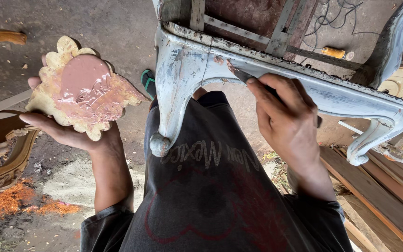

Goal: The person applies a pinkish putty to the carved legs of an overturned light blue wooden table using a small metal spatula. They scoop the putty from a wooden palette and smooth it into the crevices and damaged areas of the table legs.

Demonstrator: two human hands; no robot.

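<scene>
Carved wooden board (pixel 82 88) pale cream at scalloped edge, coated with dusty pink putty, chair frame (pixel 187 70) whitish-blue with worn grey patches, shirt (pixel 211 191) dark grey with red outline print, sawdust (pixel 10 203) orange on grey floor (pixel 113 28), tool handle (pixel 334 52) amber.

carved board (pixel 82 86) smeared pink, putty knife (pixel 241 74) on frame (pixel 276 77)

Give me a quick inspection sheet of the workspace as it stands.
Surface: dirt floor, dusty.
Job's things: upturned pale-blue chair frame; scalloped board smeared with pink filler.
Clutter: orange sawdust, planks, carved wooden frame, orange-handled tool.
Hands: left hand holds the board from beneath; right hand presses a putty knife to the chair rail.
Cables: dark cord on floor.
Surroundings: nothing seen beyond.
</scene>
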